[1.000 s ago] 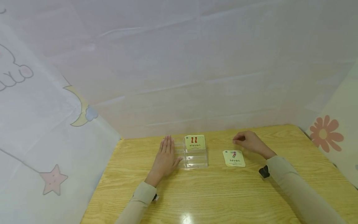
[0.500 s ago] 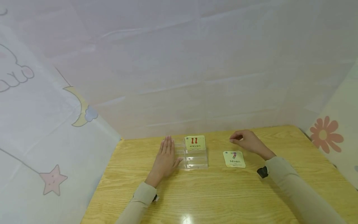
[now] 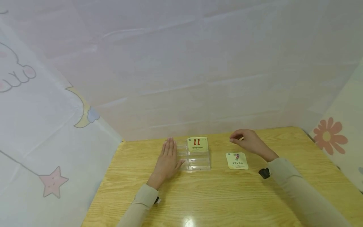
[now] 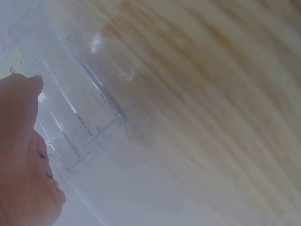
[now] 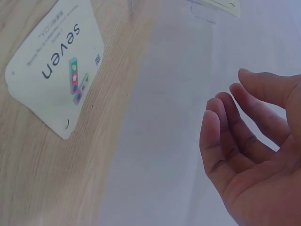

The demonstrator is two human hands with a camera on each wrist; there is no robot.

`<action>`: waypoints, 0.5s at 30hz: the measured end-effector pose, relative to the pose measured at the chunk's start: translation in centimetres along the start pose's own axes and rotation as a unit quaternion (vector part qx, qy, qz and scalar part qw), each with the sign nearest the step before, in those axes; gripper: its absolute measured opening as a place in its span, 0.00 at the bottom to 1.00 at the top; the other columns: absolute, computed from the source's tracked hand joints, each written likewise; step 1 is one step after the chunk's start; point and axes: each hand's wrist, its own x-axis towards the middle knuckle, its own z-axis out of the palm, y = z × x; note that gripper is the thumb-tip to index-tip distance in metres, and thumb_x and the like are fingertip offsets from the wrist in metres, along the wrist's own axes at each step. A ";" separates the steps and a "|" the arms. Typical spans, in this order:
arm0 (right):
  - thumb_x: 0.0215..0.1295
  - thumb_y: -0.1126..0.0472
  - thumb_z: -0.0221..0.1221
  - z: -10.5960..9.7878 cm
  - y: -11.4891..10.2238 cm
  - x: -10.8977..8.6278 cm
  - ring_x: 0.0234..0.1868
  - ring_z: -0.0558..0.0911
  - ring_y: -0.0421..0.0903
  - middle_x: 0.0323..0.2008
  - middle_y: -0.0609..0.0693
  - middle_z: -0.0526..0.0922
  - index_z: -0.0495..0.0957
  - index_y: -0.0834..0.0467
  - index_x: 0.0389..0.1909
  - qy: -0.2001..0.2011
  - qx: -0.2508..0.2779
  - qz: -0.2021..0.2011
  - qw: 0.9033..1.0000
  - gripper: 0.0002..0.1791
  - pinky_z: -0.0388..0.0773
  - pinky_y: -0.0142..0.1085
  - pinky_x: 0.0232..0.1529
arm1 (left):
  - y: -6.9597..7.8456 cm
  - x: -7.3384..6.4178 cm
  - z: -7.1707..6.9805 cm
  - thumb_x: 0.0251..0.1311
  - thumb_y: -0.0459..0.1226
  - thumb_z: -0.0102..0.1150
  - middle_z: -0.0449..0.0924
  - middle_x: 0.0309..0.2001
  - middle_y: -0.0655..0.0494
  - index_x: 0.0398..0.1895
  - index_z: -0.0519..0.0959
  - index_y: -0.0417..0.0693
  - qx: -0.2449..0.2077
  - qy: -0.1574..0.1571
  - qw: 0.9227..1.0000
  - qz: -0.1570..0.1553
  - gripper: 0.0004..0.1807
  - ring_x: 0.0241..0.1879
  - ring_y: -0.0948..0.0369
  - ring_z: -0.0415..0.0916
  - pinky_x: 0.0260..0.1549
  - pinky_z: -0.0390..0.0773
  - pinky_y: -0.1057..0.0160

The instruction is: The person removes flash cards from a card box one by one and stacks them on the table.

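Observation:
A clear plastic card holder with stepped slots stands near the table's far edge. Across its left side lies my left hand, fingers straight and together, thumb out to the right. An "eleven" card with a red 11 stands upright in the back right slot. To the right of the holder a yellow "seven" card lies on the table. Above and behind that card hovers my right hand, its fingers loosely bent. The right wrist view shows nothing between the fingers of this hand.
The wooden table ends at a pale fabric backdrop close behind the holder. Printed fabric walls with a star and a flower flank it left and right.
My right hand has drifted a little to the left and slightly toward the back, above the "seven" card. The left hand and both cards have stayed put.

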 end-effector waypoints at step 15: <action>0.77 0.58 0.61 0.6 -2.8 0.6 0.57 0.86 0.61 0.59 0.64 0.86 0.82 0.64 0.62 -0.006 0.022 -0.001 1.000 0.19 0.87 0.55 0.56 | -0.5 -0.1 -0.1 0.81 0.62 0.37 0.33 0.85 0.32 0.84 0.41 0.30 0.001 -0.006 1.000 0.001 0.50 0.86 0.40 0.37 0.86 0.45 0.44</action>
